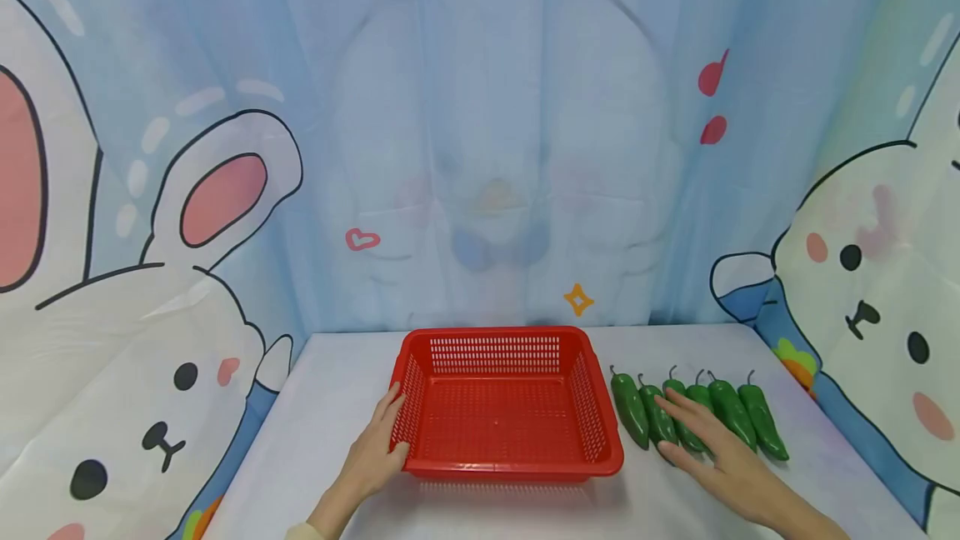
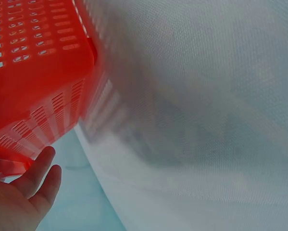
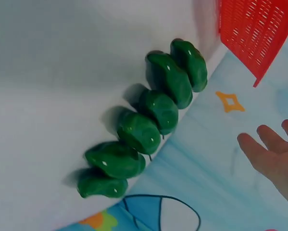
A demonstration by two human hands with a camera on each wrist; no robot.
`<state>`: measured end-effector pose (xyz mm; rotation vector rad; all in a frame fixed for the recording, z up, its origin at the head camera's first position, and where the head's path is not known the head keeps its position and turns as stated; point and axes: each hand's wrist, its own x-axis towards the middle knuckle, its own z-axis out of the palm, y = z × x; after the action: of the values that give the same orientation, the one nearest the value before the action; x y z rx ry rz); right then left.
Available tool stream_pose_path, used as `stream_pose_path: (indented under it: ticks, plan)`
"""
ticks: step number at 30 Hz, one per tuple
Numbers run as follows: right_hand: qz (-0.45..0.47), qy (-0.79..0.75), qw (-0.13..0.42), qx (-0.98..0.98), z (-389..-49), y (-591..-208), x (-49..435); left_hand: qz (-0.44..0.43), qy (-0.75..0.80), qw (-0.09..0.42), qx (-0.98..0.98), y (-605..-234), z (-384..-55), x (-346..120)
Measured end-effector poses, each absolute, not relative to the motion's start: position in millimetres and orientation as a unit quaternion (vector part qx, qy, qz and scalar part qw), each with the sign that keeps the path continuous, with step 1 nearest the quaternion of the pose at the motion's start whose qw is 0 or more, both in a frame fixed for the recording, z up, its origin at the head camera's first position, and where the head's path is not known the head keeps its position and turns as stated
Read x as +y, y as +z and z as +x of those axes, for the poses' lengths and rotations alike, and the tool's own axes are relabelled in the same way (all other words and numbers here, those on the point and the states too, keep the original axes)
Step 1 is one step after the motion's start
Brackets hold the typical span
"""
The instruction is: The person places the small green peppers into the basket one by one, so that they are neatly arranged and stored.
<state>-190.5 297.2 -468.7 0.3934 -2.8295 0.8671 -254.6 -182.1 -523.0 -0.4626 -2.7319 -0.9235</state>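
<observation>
A red plastic basket [image 1: 495, 468] with slotted walls stands on the white table. My left hand [image 1: 375, 446] lies along its left side, fingers near the upper rim and thumb at the front left corner. In the left wrist view, two extended fingers [image 2: 40, 178] show beside the basket wall [image 2: 43, 108]. To the right of the basket, several green peppers [image 1: 628, 408] lie in a row, stems pointing to the back. Over them hovers my right hand [image 1: 723, 461], fingers spread and holding nothing. The right wrist view shows that hand [image 3: 278, 159] apart from the peppers [image 3: 134, 132].
The white tabletop [image 1: 300, 423] reaches back to a light blue curtain [image 1: 487, 107] printed with cartoon rabbits. The curtain also runs along the table's left and right sides. The basket's right wall stands close to the leftmost pepper.
</observation>
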Motion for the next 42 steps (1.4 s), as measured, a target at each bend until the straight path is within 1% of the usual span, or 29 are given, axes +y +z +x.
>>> stream_pose_path:
  ticks: [2,7,14,23,28,37,42]
  plan:
    - [0.115,0.325,0.056,-0.937,-192.4,-469.8,299.7,-0.156,-0.314,0.112,-0.930,-523.0,-254.6,-181.8]
    - [0.093,0.416,0.021,-0.905,-197.5,-472.0,307.9,-0.157,-0.314,0.113,-0.929,-522.1,-253.9,-181.6]
    - [0.030,0.459,-0.028,-0.887,-201.5,-473.0,325.4,-0.162,-0.315,0.122,-0.927,-521.8,-253.8,-180.6]
    - [-0.013,0.473,-0.022,-0.881,-200.5,-478.8,344.7,-0.167,-0.318,0.122,-0.926,-522.8,-256.3,-178.9]
    - [-0.044,0.458,-0.013,-0.888,-204.1,-477.8,349.6,-0.150,-0.325,0.115,-0.927,-524.5,-254.1,-181.4]
    - [-0.126,0.426,0.023,-0.896,-212.1,-479.4,373.9,-0.147,-0.329,0.113,-0.926,-526.5,-253.4,-181.6]
    - [-0.163,0.420,0.008,-0.893,-216.5,-481.0,392.5,-0.149,-0.329,0.116,-0.925,-526.8,-254.2,-179.7]
